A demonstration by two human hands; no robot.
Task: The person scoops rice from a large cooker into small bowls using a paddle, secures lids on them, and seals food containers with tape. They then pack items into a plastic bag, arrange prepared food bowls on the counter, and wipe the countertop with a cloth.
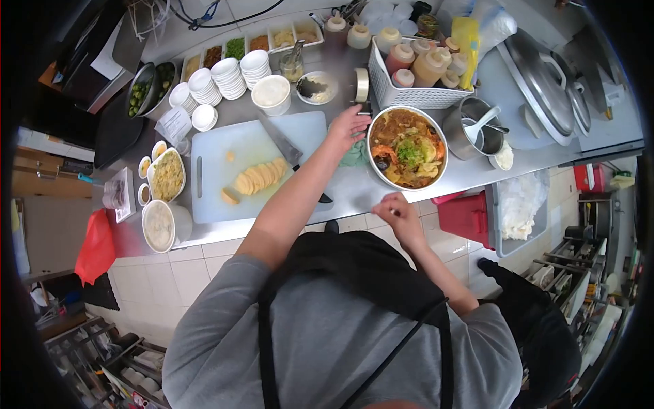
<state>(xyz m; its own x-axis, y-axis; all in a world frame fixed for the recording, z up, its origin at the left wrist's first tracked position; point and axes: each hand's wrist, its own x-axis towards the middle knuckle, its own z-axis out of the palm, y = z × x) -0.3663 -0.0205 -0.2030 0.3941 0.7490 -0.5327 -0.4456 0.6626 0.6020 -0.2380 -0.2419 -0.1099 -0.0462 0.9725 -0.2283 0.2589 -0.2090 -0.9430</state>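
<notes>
Steel counter [349, 187] is running across the frame's middle, where the left hand [349, 127] is extending nearly straight fingers beside a pale roll [362, 83], gripping nothing visible, while the right hand [402, 217] is curling lower down, its grip unclear. Just above it, a white bowl [380, 177] of food is sitting centre right, a cutting board [211, 180] lying centre left.

From head height, forward and down
</notes>
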